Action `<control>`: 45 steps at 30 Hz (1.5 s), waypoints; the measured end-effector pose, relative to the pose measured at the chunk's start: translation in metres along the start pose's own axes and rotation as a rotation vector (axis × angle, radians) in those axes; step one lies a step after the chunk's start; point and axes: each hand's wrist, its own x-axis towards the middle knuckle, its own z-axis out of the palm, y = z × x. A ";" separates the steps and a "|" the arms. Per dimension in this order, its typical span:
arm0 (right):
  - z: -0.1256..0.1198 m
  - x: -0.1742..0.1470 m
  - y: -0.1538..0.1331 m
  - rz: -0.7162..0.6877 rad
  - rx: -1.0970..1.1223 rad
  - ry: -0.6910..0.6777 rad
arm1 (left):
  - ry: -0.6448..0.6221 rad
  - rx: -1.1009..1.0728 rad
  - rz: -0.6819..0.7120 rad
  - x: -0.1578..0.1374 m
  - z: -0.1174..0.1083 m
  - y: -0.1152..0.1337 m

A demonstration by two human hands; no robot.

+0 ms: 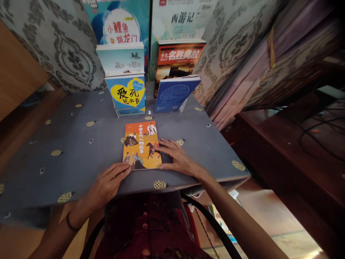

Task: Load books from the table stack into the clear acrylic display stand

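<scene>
An orange and yellow book (142, 145) lies flat on the cloth-covered table in front of me. Its cover has Chinese lettering and drawn figures, one of them on a horse. My left hand (107, 183) rests at the book's lower left corner, fingers stretched out side by side, their tips touching the corner. On the opposite side, my right hand (178, 158) is open, with spread fingers reaching over the right edge and the thumb near the lower right corner.
Behind the book stand a blue and yellow book (126, 94), a dark blue book (172, 94), a pale book (121, 59), a black-and-orange book (179, 59) and larger ones. The grey tablecloth (88, 154) has pineapple prints. Dark red furniture (283, 151) and cables are at right.
</scene>
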 end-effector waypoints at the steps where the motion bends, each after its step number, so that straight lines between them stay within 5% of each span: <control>1: 0.000 -0.001 0.000 0.000 0.000 0.002 | 0.010 -0.008 -0.004 0.001 0.001 0.000; 6: -0.001 0.008 -0.023 -0.018 -0.037 0.085 | 0.063 -0.027 -0.012 0.004 0.002 0.001; 12: 0.001 0.055 -0.059 -0.094 -0.125 0.124 | 0.102 -0.027 -0.008 0.008 0.002 0.003; 20: 0.030 0.077 -0.035 0.141 -0.132 0.138 | 0.102 -0.077 -0.012 0.009 0.003 -0.001; 26: 0.038 0.077 -0.029 0.144 -0.134 0.141 | 0.104 -0.163 -0.051 0.009 0.004 -0.001; 33: 0.034 0.077 -0.034 0.165 -0.098 0.138 | 0.145 -0.074 -0.451 0.017 0.024 -0.026; 39: 0.036 0.076 -0.034 0.159 -0.087 0.174 | 0.147 -0.017 -0.411 0.034 0.055 -0.045; 45: 0.038 0.075 -0.032 0.134 -0.085 0.217 | 0.176 -0.233 -0.470 0.042 0.051 -0.052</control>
